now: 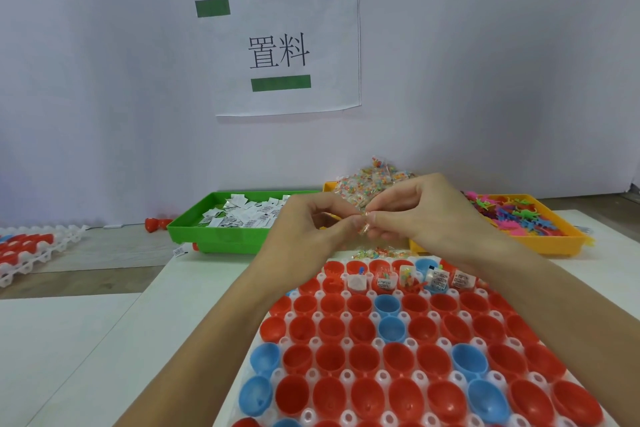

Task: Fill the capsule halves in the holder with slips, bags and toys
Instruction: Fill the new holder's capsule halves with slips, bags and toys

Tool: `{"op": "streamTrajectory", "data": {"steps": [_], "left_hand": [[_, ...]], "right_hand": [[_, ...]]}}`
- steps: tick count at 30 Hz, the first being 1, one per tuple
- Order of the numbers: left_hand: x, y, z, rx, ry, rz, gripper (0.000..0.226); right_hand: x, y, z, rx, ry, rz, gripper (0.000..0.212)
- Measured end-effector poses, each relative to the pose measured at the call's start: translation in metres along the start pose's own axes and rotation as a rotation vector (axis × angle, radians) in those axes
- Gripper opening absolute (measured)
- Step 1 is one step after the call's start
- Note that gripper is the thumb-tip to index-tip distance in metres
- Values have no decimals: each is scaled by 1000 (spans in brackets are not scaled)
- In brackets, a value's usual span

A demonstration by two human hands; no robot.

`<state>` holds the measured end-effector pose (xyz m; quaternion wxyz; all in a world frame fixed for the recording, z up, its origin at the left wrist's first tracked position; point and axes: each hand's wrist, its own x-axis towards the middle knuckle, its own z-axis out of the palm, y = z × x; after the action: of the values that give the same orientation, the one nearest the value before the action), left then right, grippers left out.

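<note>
A white holder (381, 374) in front of me carries rows of red and blue capsule halves (363, 360). Several halves in its far row (408, 279) hold slips, small bags and toys; the nearer rows look empty. Above the far row, my left hand (311, 229) and my right hand (426, 215) meet, both pinching a small clear bag of coloured beads (364, 226). Behind them stand a green tray of white slips (207, 236), a heap of bead bags (370, 184) and an orange tray of coloured toys (554, 239).
A few loose bead bags (374, 252) lie between the holder and the trays. At the far left lies another white holder with red halves (31, 246). A red piece (156, 225) sits by the green tray. A paper sign (284, 52) hangs on the wall.
</note>
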<state>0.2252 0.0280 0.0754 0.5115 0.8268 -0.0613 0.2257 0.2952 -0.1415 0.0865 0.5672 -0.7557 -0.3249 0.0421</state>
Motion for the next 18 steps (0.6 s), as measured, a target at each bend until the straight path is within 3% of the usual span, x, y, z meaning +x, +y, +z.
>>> {"op": "streamTrajectory", "data": {"steps": [8, 13, 18], "left_hand": [[0, -1, -3, -23, -11, -55, 16], [3, -4, -7, 150, -40, -66, 23], [2, -14, -15, 445, -97, -98, 13]], "right_hand": [[-2, -3, 5, 15, -23, -60, 11], [-2, -2, 7, -90, -78, -79, 16], [2, 3, 7, -198, 2, -67, 16]]}}
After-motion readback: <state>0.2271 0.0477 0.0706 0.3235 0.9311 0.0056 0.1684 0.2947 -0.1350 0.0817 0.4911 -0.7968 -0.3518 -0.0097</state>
